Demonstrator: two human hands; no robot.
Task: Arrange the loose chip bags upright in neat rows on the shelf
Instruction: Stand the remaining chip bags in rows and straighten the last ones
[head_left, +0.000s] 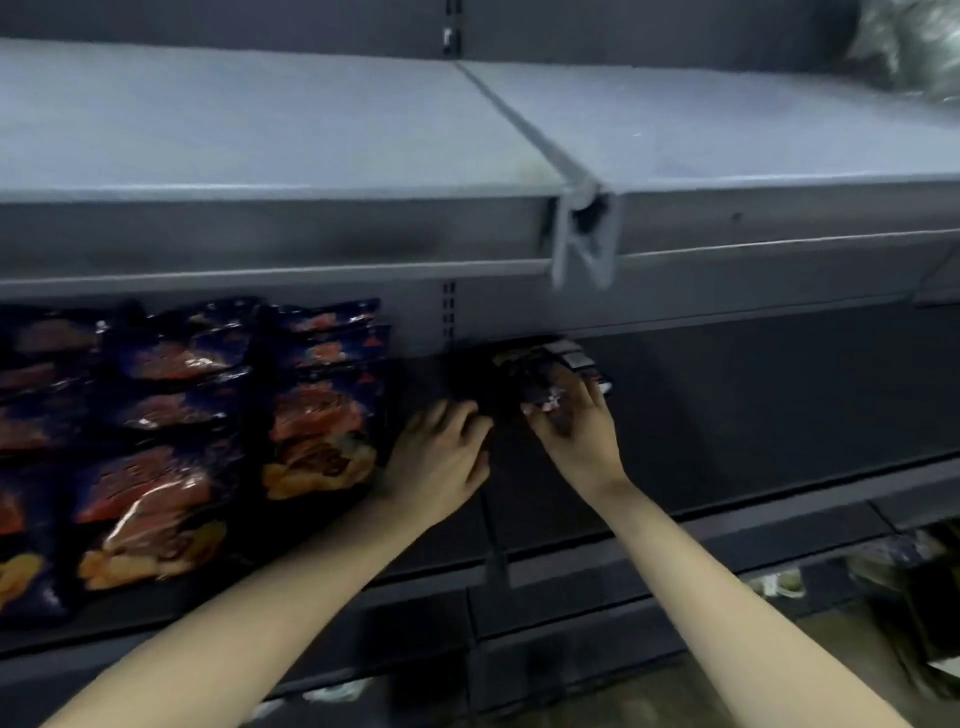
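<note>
**Both hands in on the middle shelf, dark bag in your right**

Head cam, blurry frame, dim under the upper shelf.

- Your right hand is reaching deep onto the middle shelf, just right of the slotted upright on the back wall. Fingers curled round a dark bag, thumb under its near edge, other fingers over the right side. Bag is tilted, not upright; label blocks show at its far top corner. Can't tell if its base touches the shelf – too dark and smeared.
- Your left hand sits just left of that bag, palm down, fingers loosely bent and pointing toward it. Fingertips are near or at the bag's dark left edge; can't tell whether they grip anything or just rest there.
- Left part of the same shelf: rows of dark blue chip bags w/ red-orange print, standing front-facing, packed one behind another, at least three columns across. Nearest column ends just beside your left wrist.
- Shelf to the right of your right hand is bare dark surface.
- Upper shelf is grey, split by a divider strip; a clear crinkled plastic lump sits at its far right corner.
- Lower right, below the shelf edge: some packets, too blurred to ID.
</note>
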